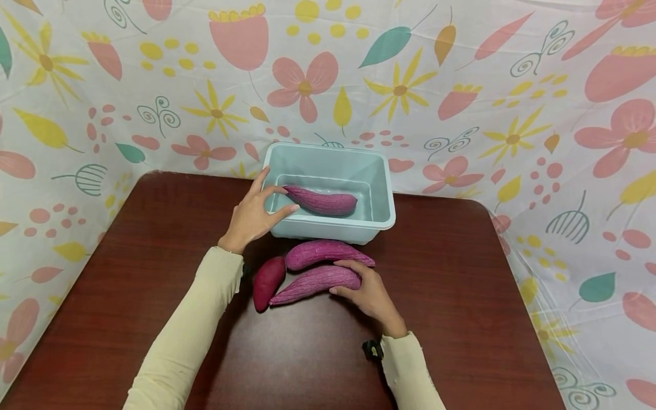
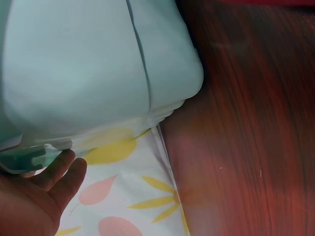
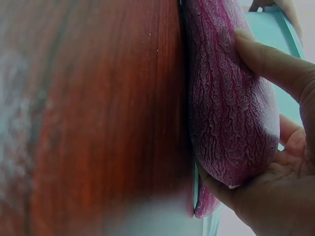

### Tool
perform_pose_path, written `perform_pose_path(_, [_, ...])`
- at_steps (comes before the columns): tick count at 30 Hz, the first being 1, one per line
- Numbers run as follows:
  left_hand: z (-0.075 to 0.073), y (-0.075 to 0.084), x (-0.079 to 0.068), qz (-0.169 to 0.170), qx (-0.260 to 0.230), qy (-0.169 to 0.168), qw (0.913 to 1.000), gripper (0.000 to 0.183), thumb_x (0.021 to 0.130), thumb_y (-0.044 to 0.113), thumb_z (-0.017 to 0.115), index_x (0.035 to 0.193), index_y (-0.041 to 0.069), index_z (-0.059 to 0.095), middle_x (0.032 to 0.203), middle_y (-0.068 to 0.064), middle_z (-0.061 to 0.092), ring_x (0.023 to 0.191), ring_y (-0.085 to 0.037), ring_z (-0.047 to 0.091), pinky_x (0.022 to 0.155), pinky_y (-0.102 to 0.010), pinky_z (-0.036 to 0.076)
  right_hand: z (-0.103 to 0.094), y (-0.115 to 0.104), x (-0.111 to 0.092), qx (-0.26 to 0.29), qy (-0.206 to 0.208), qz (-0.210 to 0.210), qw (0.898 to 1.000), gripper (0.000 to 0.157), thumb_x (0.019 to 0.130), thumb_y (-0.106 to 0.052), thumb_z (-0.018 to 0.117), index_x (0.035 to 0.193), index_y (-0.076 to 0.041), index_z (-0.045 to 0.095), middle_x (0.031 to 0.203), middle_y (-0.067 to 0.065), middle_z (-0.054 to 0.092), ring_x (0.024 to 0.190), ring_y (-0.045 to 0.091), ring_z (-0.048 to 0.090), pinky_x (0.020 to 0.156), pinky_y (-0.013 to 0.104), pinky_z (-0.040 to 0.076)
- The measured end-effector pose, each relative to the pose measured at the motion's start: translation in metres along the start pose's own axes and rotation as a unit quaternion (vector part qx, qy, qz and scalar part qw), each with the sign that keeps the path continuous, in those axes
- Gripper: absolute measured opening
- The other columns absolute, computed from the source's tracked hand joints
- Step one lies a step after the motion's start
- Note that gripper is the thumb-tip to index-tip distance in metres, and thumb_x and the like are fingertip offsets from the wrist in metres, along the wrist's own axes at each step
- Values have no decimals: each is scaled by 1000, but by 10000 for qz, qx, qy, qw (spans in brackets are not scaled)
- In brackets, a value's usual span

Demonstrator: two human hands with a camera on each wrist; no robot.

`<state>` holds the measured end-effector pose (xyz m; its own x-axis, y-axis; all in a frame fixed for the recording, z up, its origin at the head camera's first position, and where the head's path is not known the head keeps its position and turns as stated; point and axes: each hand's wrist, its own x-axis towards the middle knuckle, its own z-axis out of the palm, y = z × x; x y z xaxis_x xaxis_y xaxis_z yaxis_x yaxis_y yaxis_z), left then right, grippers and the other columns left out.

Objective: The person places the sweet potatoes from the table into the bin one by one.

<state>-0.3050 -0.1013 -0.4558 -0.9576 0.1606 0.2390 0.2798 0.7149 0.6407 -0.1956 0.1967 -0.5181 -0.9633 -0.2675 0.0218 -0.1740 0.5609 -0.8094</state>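
Note:
My right hand (image 1: 371, 296) grips the thick end of a wrinkled purple sweet potato (image 1: 315, 283) lying on the table. In the right wrist view the thumb presses one side of this sweet potato (image 3: 229, 113), with fingers curled beneath its end. My left hand (image 1: 251, 219) holds the left rim of a light-blue plastic bin (image 1: 323, 228). Its thumb and index finger reach over the rim; other fingers (image 2: 69, 179) stay outside. Inside the bin is another purple sweet potato (image 1: 325, 202), its narrow end by the left index finger.
A second wrinkled purple sweet potato (image 1: 325, 254) lies between the bin and the gripped one. To their left is a smooth dark-red sweet potato (image 1: 268, 283). The brown wooden table (image 1: 451, 285) meets a flower-patterned cloth (image 1: 461, 85) behind and at both sides.

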Motion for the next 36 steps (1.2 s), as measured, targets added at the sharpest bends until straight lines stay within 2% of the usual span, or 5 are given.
perform_pose_path(9, [0,1,-1,58,-34,-17,10000,54,88,68,62,121,26,68,171,8,12,130,-33,59,61,-41,49,0,-3,-1,-127,53,-51,9999,54,79,-26,87,128,-16,68,131,0,69,127,24,61,108,48,45])
perform_pose_path(16, [1,0,-1,17,3,23,10000,51,88,68,63,120,29,68,171,10,13,130,-31,60,62,-41,48,-2,-4,-2,-249,201,-204,9993,53,78,-23,88,127,-14,68,129,1,70,127,24,61,108,46,45])
perform_pose_path(22, [0,1,0,104,-84,-24,9999,53,88,67,63,121,25,68,171,8,12,132,-33,58,59,-36,48,-4,-6,-4,-272,240,-232,9991,53,78,-23,87,127,-13,68,130,3,69,128,25,61,108,46,46])
perform_pose_path(29, [0,2,-2,36,-76,-41,10000,54,88,68,62,120,25,69,171,9,12,132,-33,58,62,-40,48,-3,-7,-4,-306,286,-242,9988,53,79,-24,87,128,-14,68,131,3,69,128,25,61,108,46,46])
perform_pose_path(36, [0,1,-2,28,-45,-24,10000,52,88,68,62,120,27,68,171,10,12,131,-33,58,62,-38,47,-5,-9,-4,-222,415,-295,9985,53,80,-23,86,129,-16,68,132,3,68,129,25,60,109,47,45])
